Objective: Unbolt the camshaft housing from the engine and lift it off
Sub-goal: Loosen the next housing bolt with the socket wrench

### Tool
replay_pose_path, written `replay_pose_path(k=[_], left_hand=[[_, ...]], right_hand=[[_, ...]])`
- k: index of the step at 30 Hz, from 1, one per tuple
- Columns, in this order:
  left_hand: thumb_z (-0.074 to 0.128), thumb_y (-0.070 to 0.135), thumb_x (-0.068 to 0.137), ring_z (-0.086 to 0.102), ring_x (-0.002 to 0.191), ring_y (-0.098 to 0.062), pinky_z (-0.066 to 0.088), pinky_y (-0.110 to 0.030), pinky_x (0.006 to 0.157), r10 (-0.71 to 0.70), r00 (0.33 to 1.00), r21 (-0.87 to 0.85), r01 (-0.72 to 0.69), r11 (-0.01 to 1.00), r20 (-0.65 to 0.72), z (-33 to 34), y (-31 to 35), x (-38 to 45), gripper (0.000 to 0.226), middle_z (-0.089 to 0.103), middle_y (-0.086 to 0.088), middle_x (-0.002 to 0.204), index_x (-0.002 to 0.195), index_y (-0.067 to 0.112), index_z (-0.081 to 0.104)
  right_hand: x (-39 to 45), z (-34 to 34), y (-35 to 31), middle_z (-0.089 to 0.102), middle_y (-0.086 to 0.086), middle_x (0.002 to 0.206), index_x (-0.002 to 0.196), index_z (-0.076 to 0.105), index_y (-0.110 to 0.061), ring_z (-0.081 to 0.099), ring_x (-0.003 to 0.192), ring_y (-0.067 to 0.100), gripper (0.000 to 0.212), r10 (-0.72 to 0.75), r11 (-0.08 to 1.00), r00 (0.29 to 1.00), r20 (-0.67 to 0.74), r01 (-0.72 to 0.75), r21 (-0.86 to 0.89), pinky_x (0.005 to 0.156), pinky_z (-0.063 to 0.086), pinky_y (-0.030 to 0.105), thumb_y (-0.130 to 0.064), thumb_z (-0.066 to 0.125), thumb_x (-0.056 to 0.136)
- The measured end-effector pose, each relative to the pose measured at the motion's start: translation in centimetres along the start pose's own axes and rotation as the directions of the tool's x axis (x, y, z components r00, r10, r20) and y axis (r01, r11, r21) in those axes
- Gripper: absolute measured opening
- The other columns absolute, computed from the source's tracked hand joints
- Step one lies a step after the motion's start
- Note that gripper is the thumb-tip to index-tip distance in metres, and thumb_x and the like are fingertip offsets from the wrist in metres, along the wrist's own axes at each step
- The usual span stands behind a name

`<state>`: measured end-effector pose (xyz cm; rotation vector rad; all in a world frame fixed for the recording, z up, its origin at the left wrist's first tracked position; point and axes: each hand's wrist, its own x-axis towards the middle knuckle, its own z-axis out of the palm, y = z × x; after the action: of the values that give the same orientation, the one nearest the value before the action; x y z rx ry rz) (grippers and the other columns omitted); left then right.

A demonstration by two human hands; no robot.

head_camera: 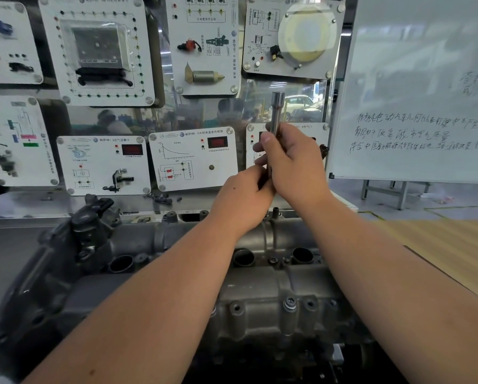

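White training panels [104,162] with mounted sensors fill the upper left; a handwritten whiteboard [415,106] stands right, above grey floor [453,200].

Both bare forearms reach forward and upward from the lower edge of the view, converging at centre. Right hand [290,159]: raised highest, back toward the camera, fingers curled, thumb extended upward and to the left, its grip closed around an upright metal socket tool [277,112]. Left hand [243,195]: just below and touching the right, fingers curled at the tool's lower end, which is hidden.
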<state>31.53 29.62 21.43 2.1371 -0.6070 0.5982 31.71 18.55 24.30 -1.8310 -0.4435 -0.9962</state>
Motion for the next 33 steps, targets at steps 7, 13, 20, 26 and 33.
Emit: replay_pose_path(k=[7, 13, 20, 26, 33], left_hand=[[0.058, 0.025, 0.098, 0.061, 0.073, -0.02, 0.041, -0.032, 0.058, 0.001, 1.0, 0.049, 0.0, 0.999, -0.016, -0.15, 0.01, 0.2, 0.013, 0.064, -0.001, 0.076, 0.094, 0.013, 0.061], [0.054, 0.028, 0.099, 0.061, 0.072, -0.023, 0.039, -0.033, 0.057, -0.007, 1.0, 0.027, 0.008, 1.0, -0.018, -0.05, 0.11, -0.04, 0.019, 0.065, -0.003, 0.075, 0.085, 0.015, 0.058], [0.056, 0.026, 0.099, 0.063, 0.075, -0.019, 0.045, -0.032, 0.061, 0.007, 1.0, 0.035, -0.007, 0.999, -0.027, -0.25, 0.06, 0.03, 0.012, 0.066, 0.003, 0.077, 0.097, 0.015, 0.06], [0.055, 0.029, 0.098, 0.063, 0.077, -0.021, 0.047, -0.035, 0.063, 0.014, 0.999, 0.03, -0.012, 0.999, -0.044, -0.13, 0.1, -0.11, 0.015, 0.067, 0.001, 0.078, 0.093, 0.016, 0.06], [0.053, 0.025, 0.098, 0.063, 0.075, -0.018, 0.048, -0.032, 0.063, 0.058, 0.997, 0.044, -0.056, 0.997, -0.058, -0.09, 0.09, -0.02, 0.008, 0.063, 0.008, 0.075, 0.093, 0.031, 0.054]], right_hand=[[-0.22, -0.06, -0.09, 0.074, -0.009, 0.089, 0.129, 0.056, -0.019, 0.071, 0.076, 0.007, 0.032, -0.019, 0.999, 1.0, -0.015, 0.02, 0.04, 0.076, 0.058, 0.033, -0.033, 0.059, 0.1], [-0.02, -0.03, 0.14, 0.072, -0.01, 0.084, 0.1, 0.063, -0.012, 0.071, 0.072, 0.001, 0.017, -0.047, 0.999, 0.998, -0.027, 0.048, 0.007, 0.068, 0.055, 0.022, -0.026, 0.054, 0.102], [-0.16, 0.11, 0.08, 0.074, -0.008, 0.088, 0.118, 0.061, -0.018, 0.071, 0.079, 0.009, 0.023, -0.039, 0.999, 0.999, -0.011, 0.039, 0.025, 0.076, 0.058, 0.032, -0.033, 0.059, 0.1], [-0.22, 0.07, -0.01, 0.073, -0.007, 0.083, 0.1, 0.063, -0.012, 0.07, 0.076, 0.011, 0.019, -0.047, 0.999, 0.998, -0.028, 0.047, -0.002, 0.074, 0.056, 0.036, -0.03, 0.056, 0.101], [-0.11, 0.17, 0.17, 0.074, -0.008, 0.088, 0.113, 0.064, -0.015, 0.069, 0.08, 0.007, 0.023, -0.042, 0.999, 0.999, -0.007, 0.042, -0.018, 0.077, 0.056, 0.033, -0.034, 0.056, 0.102]])
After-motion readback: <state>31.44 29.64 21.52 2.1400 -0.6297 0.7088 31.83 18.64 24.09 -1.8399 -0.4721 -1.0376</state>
